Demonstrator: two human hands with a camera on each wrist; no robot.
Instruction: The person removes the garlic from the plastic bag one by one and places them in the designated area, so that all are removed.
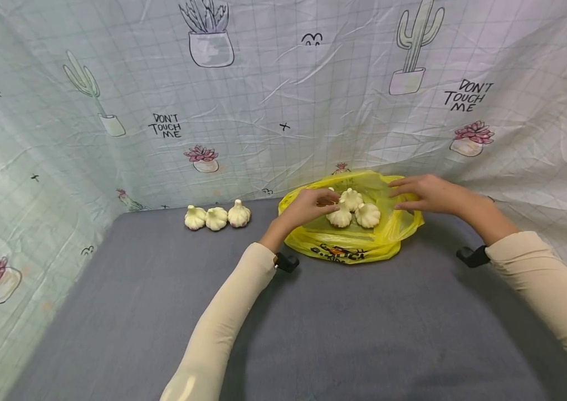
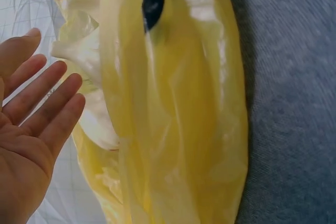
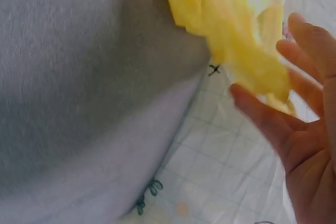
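Observation:
A yellow plastic bag (image 1: 343, 245) lies with its mouth spread in the head view. Several garlic bulbs (image 1: 367, 215) sit in its opening, and one bulb (image 2: 94, 116) shows past the bag's edge in the left wrist view. My left hand (image 1: 308, 207) hovers over the bag's left side, close to the bulbs; in the left wrist view its fingers (image 2: 52, 93) are extended and hold nothing. At the bag's right side is my right hand (image 1: 429, 194), its fingers (image 3: 262, 111) spread beside the yellow plastic. Whether they touch it, I cannot tell.
Three more garlic bulbs (image 1: 216, 218) stand in a row to the left, near the back edge of the grey table (image 1: 173, 312). A printed cloth (image 1: 283, 100) with potted plants hangs behind and at the sides.

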